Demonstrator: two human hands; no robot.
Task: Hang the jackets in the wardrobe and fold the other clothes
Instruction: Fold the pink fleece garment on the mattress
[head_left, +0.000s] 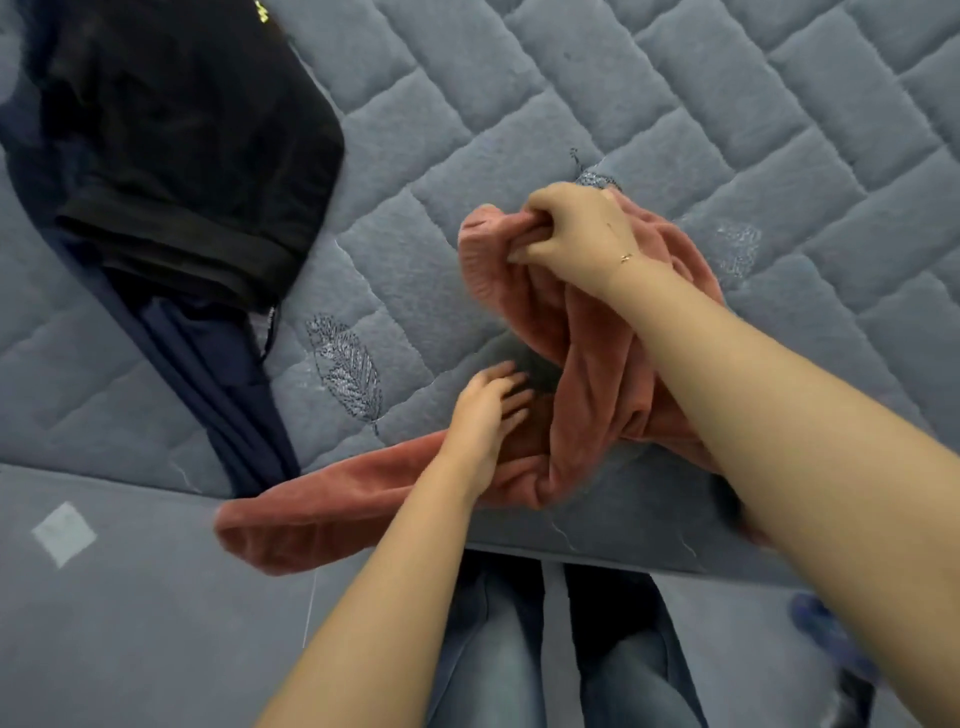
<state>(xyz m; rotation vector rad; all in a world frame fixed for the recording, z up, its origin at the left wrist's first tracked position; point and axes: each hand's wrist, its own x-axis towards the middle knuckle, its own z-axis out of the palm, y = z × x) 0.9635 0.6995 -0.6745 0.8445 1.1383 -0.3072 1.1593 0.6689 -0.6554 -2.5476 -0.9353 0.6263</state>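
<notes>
Holding a bunched ribbed edge of the pink fleece garment (597, 374), my right hand (576, 234) has its fingers curled tight round the cloth, lifting that part off the grey quilted mattress (675, 104). The rest of the garment sags below my knuckles and trails back past my left hand (483, 410), with one long end hanging over the mattress edge. My left hand lies with fingers loosely spread, tips toward the fabric; I cannot tell whether they touch it. Out beyond my left fingertips lie a folded black garment (182, 130) and a navy garment (228, 395) underneath it.

I judge the fleece soft, light and floppy, not slippery; it will slump wherever it is unsupported. I would take the ribbed hem or waistband at two corners, one per hand, and shake it flat before folding.
</notes>
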